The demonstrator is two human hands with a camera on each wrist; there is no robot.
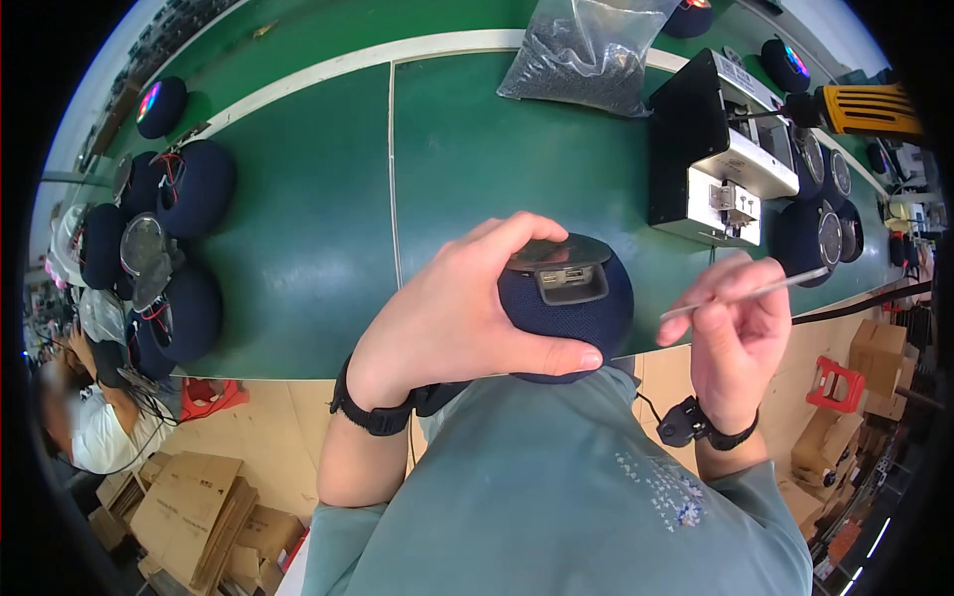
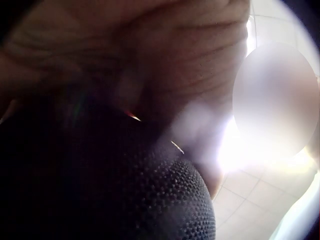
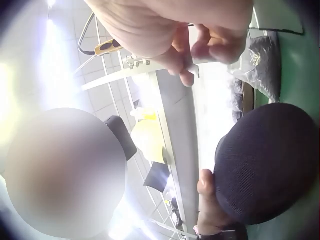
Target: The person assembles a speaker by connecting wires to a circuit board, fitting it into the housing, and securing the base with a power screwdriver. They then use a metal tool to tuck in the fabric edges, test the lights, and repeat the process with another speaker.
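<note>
A round dark-blue fabric-covered speaker [image 1: 566, 323] is at the table's near edge, its recessed port panel [image 1: 572, 284] facing up toward the head camera. My left hand [image 1: 457, 308] grips it from the left, thumb along the near side and fingers at the far side. In the left wrist view the palm [image 2: 150, 55] lies against the mesh fabric [image 2: 175, 200]. To the right of the speaker, my right hand [image 1: 735, 338] pinches a thin metal tool [image 1: 785, 284], apart from the speaker. The right wrist view shows that hand [image 3: 175, 30] above the speaker [image 3: 267, 162].
A bag of dark small parts [image 1: 586, 60] lies at the back. A black-and-silver fixture [image 1: 711, 149] stands back right, beside a yellow-handled screwdriver [image 1: 863, 107]. More speakers [image 1: 199, 189] stand at the left and right. Another person [image 1: 109, 427] is at the far left, near cardboard [image 1: 189, 507].
</note>
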